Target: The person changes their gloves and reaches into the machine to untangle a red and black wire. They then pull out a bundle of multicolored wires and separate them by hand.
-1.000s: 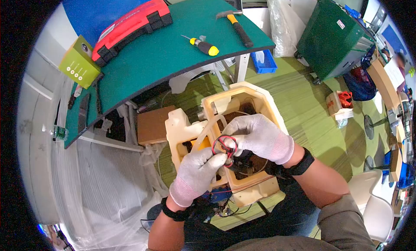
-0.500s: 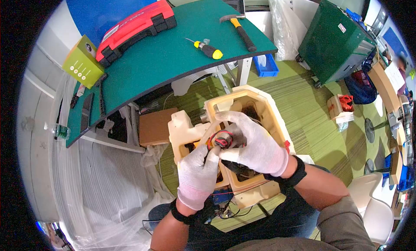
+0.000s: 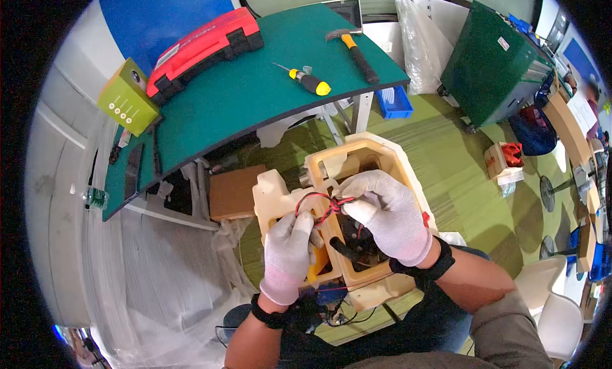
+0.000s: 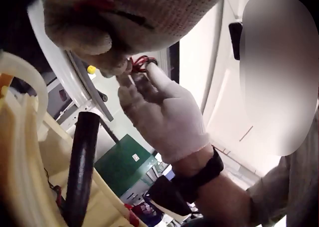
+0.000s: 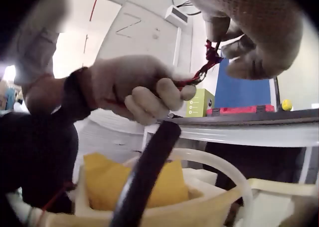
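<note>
Both hands wear pale knitted gloves. My left hand pinches one end of a twisted red-and-black wire between thumb and fingers. Its other part is held by the fingertips of my right hand. Between the hands the wire bunches into a small tangle, seen closer in the right wrist view as a wire bundle. Below them sits a cream plastic housing with open compartments. A black tube rises from it, and a clear hose curves at its side. A yellow piece shows inside.
A green-topped table stands ahead, bearing a red toolbox, a screwdriver, a hammer and a green box. A cardboard box lies left of the housing. A green cabinet stands far right.
The hands came close together around the coiled wire, then drew apart, stretching it between them. The black tube, mostly covered before, now shows below the right hand.
</note>
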A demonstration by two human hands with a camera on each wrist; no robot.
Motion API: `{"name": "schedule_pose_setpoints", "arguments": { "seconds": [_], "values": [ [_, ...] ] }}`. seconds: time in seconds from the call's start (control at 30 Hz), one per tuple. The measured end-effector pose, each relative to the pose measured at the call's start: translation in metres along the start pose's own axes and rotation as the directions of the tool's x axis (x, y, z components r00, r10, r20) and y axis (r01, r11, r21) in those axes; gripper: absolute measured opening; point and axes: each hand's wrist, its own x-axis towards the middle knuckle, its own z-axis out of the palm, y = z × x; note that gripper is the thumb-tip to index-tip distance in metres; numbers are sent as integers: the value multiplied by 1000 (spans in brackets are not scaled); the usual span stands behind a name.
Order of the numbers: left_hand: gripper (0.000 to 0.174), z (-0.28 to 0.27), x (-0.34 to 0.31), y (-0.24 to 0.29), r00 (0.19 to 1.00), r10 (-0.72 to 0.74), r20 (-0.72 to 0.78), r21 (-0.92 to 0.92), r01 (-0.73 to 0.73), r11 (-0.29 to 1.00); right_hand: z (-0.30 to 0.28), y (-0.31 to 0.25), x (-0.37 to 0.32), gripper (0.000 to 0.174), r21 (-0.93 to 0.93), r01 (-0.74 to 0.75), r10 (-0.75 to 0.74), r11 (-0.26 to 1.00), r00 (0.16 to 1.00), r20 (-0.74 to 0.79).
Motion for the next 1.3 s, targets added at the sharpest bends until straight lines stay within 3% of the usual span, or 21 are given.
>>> {"name": "schedule_pose_setpoints", "arguments": {
  "seconds": [0.03, 0.13, 0.27, 0.33, 0.4, 0.43, 0.5, 0.57, 0.6, 0.63, 0.67, 0.73, 0.77, 0.8, 0.9, 1.0, 1.1, 1.3],
  "values": [
    [30, 0, 2, -4, 997, 74, -6, 5, -74, 997, 0, -3, 0, 13, 78, -59, 61, 995, 998, -27],
    [29, 3, 5, -19, 968, 251, -27, 45, -250, 967, -7, -6, 3, 13, 60, -201, 205, 978, 977, -65],
    [27, 10, -1, -20, 880, 466, -90, 254, -432, 866, -7, -13, 12, 11, 168, -329, 349, 929, 931, -106],
    [21, 12, 2, -27, 840, 533, -96, 368, -468, 804, -7, -7, 10, 9, -63, -116, 113, 991, 992, -58],
    [20, 13, 6, -29, 833, 534, -141, 293, -480, 827, -4, -10, 5, 6, -275, 119, -104, 954, 992, 69],
    [20, 13, 7, -29, 831, 531, -167, 258, -483, 837, -8, -12, 8, 13, -334, 295, -211, 895, 941, 266],
    [23, 5, 9, -24, 880, 456, -131, 133, -440, 888, -6, -20, 6, 13, -285, 416, -297, 863, 876, 379],
    [27, -4, 7, -13, 922, 378, -84, 14, -379, 925, -9, -16, 7, 10, -209, 314, -233, 926, 912, 338],
    [28, -5, 1, -3, 987, 144, -72, -146, -153, 977, -9, -14, 5, 10, -31, 71, -63, 997, 973, 221],
    [28, -3, 2, -3, 963, 254, -94, -98, -263, 960, -9, -13, 5, 10, 171, -158, 135, 973, 981, 140],
    [28, -1, 1, -5, 927, 358, -111, -48, -364, 930, -11, -12, 6, 12, 243, -231, 203, 942, 970, 137],
    [26, 4, -2, -4, 912, 390, -128, -69, -401, 914, -16, -3, 7, 12, 429, -301, 252, 852, 953, 168],
    [23, 7, -5, 0, 939, 320, -125, -137, -336, 932, -17, 1, 6, 12, 518, -330, 275, 789, 944, 184],
    [20, 8, -7, 2, 961, 251, -119, -204, -271, 941, -19, 2, 7, 12, 546, -344, 278, 764, 939, 203],
    [23, 1, -6, -1, 973, 232, 6, -165, -227, 960, -23, 3, 10, 12, 535, -290, 226, 794, 957, 183],
    [24, 2, -6, -5, 933, 356, 48, -74, -352, 933, -26, -1, 12, 11, 499, -262, 239, 826, 965, 110],
    [22, 0, -8, -1, 949, 290, 125, -36, -288, 957, -27, -6, 13, 9, 437, -234, 244, 868, 969, 35],
    [20, 0, -9, 4, 955, 286, 77, 23, -288, 957, -32, -14, 21, 7, 452, -179, 229, 874, 972, -57]
  ]
}}
